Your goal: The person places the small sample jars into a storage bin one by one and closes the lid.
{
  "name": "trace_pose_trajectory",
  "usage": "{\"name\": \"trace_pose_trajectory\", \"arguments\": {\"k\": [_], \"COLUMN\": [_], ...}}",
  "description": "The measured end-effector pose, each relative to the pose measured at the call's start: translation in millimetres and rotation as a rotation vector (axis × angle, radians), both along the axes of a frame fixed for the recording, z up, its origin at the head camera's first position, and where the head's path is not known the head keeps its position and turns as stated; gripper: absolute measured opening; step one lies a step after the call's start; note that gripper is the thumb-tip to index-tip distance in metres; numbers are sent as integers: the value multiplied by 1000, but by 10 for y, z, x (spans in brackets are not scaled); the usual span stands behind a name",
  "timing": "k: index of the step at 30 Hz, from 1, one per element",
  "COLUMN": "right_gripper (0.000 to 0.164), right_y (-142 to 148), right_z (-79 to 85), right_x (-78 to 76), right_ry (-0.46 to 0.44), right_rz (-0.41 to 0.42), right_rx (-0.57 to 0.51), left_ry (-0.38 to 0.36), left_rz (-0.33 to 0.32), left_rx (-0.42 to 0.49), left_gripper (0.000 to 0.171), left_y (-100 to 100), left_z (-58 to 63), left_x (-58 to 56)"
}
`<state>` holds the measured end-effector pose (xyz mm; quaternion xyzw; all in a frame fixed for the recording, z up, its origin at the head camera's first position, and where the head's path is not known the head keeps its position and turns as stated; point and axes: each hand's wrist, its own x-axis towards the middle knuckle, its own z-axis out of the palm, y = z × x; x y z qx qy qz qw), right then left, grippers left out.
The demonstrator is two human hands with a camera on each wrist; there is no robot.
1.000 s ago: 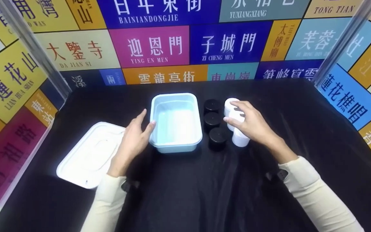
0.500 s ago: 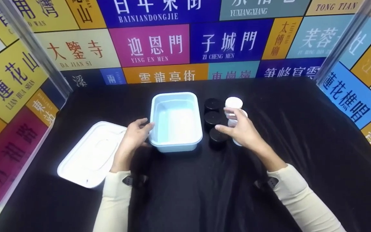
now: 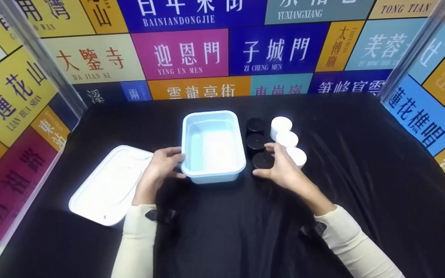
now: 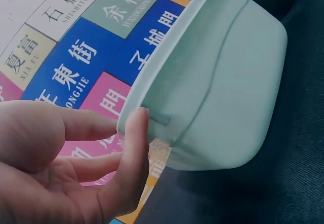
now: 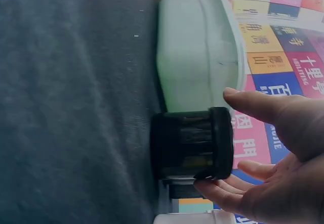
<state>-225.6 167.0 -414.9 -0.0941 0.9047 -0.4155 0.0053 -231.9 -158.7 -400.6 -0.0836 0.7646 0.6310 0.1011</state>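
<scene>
A pale blue-green plastic container (image 3: 214, 178), uncovered, stands mid-table. At its left side, my left hand (image 3: 160, 166) pinches the rim near a corner between thumb and finger, as the left wrist view shows on the container wall (image 4: 243, 92). My right hand (image 3: 286, 172) is spread around the nearest black-lidded jar (image 3: 263, 160). In the right wrist view that jar (image 5: 185, 145) stands upright, with the thumb apart from its lid on one side and fingertips right at the lid's edge on the other.
Two more black jars (image 3: 255, 141) continue the row behind. Several white-lidded jars (image 3: 286, 138) line up to their right. The container's white lid (image 3: 108, 187) lies flat at the left, partly behind my left hand. Printed sign panels (image 3: 187, 54) wall off the back and sides.
My right hand has moved from over the white jars down and left to the nearest black jar. My left hand has closed on the container's rim, and the container has shifted slightly right.
</scene>
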Motion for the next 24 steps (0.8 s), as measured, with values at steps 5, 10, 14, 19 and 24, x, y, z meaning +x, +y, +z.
{"name": "trace_pose_trajectory", "arguments": {"k": [5, 10, 14, 19, 24], "right_gripper": [77, 73, 74, 74, 73], "right_y": [-2, -8, -26, -34, -38], "right_z": [-64, -76, -43, 33, 174], "right_x": [7, 16, 26, 36, 18], "right_ry": [13, 14, 4, -4, 26], "right_rz": [-14, -13, -11, -13, -15], "right_rx": [27, 47, 73, 107, 134], "left_ry": [5, 3, -1, -23, -35], "left_rz": [-12, -32, -28, -31, -38], "left_rx": [55, 76, 74, 85, 106], "left_gripper": [46, 47, 47, 48, 48], "left_y": [-23, -49, -77, -105, -123], "left_z": [-53, -72, -64, -67, -68], "left_x": [-16, -30, -25, -33, -34]}}
